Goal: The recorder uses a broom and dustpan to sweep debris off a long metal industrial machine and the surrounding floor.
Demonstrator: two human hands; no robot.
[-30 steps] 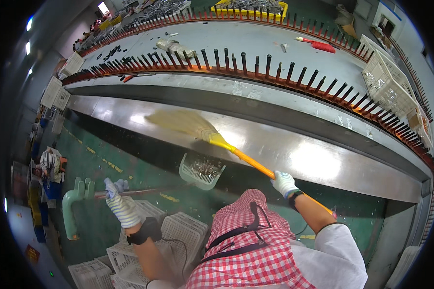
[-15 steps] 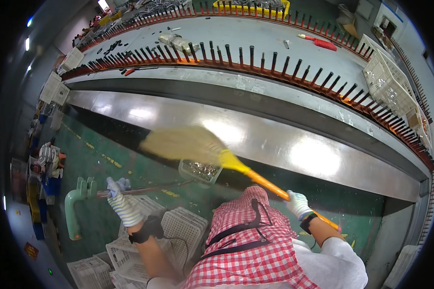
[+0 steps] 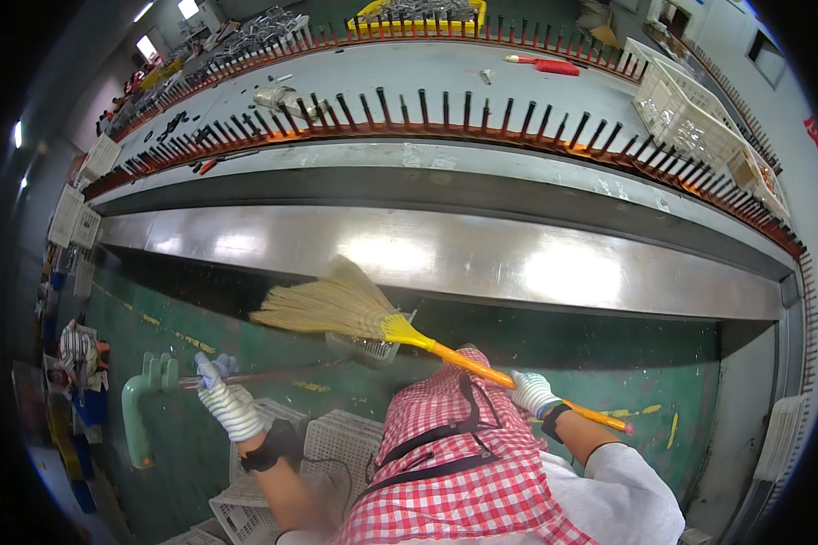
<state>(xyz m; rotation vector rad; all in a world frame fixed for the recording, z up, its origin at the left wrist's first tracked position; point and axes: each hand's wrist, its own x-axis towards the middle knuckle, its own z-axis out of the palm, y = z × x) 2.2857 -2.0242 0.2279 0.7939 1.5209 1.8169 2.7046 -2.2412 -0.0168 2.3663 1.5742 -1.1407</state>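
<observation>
My right hand [image 3: 533, 392], in a striped glove, is closed round the orange handle of a broom [image 3: 471, 365]. Its yellow collar and straw bristles point away to the left, above the green floor. Under the bristles shows part of a small pale basket [image 3: 373, 352]; its contents are mostly hidden. My left hand [image 3: 227, 400], also gloved, wraps round a thin reddish rod [image 3: 286, 370]. At the rod's left end is a thick green hook-shaped piece [image 3: 136, 413]; the other end runs toward the basket, and whether they join I cannot tell.
A shiny metal panel [image 3: 463, 257] runs along the bench base ahead. Rows of upright black-tipped pegs [image 3: 467, 109] line the bench [image 3: 409, 77], which carries a red-handled brush [image 3: 554, 66] and white crate [image 3: 682, 104]. White baskets [image 3: 341, 445] lie beside my left forearm.
The broom's bristles have come lower and nearer to me, now covering more of the basket and the small metal pieces seen in it before. Both grips stay as they were. My view has shifted.
</observation>
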